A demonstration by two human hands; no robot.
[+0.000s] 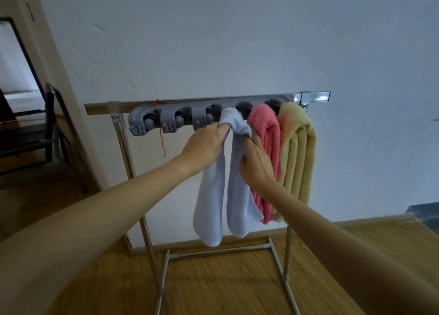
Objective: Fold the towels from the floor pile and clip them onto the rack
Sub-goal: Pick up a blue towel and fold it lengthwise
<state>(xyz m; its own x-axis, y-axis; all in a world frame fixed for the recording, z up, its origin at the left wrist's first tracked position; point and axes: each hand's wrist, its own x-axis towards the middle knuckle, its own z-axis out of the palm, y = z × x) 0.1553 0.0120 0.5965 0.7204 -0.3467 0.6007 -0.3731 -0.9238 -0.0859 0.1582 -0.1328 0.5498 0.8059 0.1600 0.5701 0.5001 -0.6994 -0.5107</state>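
Soft, light, limp pale blue towel (234, 191) bunched at its fold under the rack (213, 101) rail's fourth clip (244, 109), pinched there by left hand (204, 146) and right hand (255, 162); best held at the fold.

Lavender towel (215, 196) hangs folded at rack (190, 101).

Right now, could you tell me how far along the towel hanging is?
Done: the yellow towel and pink towel hang clipped at the rack's right end. In hand: the left hand and right hand grip the pale blue towel at the next clip. Left: three grey clips are empty; the floor pile is out of view.
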